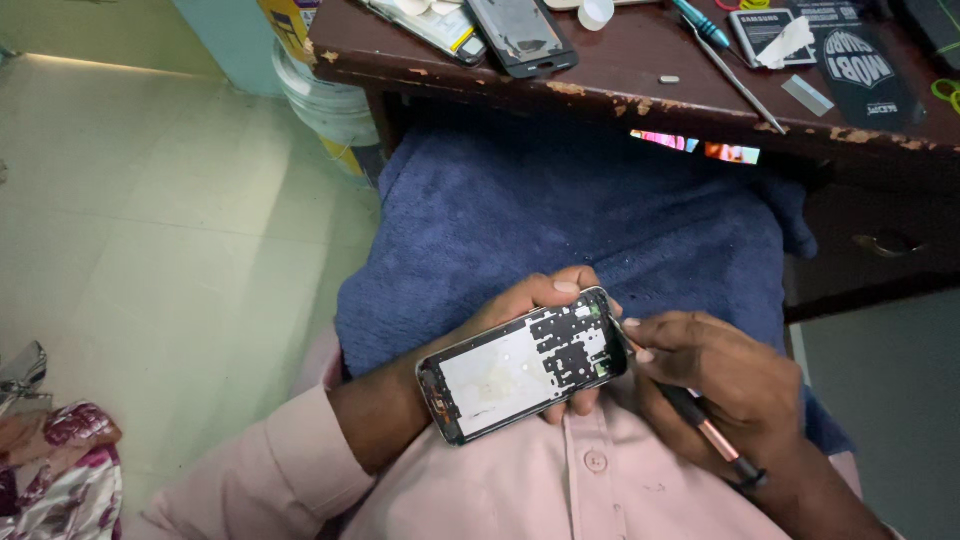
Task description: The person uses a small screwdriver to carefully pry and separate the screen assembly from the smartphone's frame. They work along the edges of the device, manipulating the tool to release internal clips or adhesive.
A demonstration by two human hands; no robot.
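Pink shirt [560, 490] | left hand [520, 310] grips opened phone frame [525, 365] | right hand [720, 375] fingers pinch copper tool [715, 435] | blue towel [560, 220]

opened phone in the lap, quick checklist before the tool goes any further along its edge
1. Phone held firmly: ok. The left hand wraps the opened phone from behind, fingers over its far edge.
2. Tool tip placed: ok. The right hand holds the tool like a pen, tip at the phone's right end.
3. Exact spot the tip touches: cannot tell, the fingers hide it.
4. Catch surface underneath: ok. The blue towel covers the lap.
5. Inner side in view: ok, white plate and dark parts face up.
6. Loose screws: cannot tell, too small.
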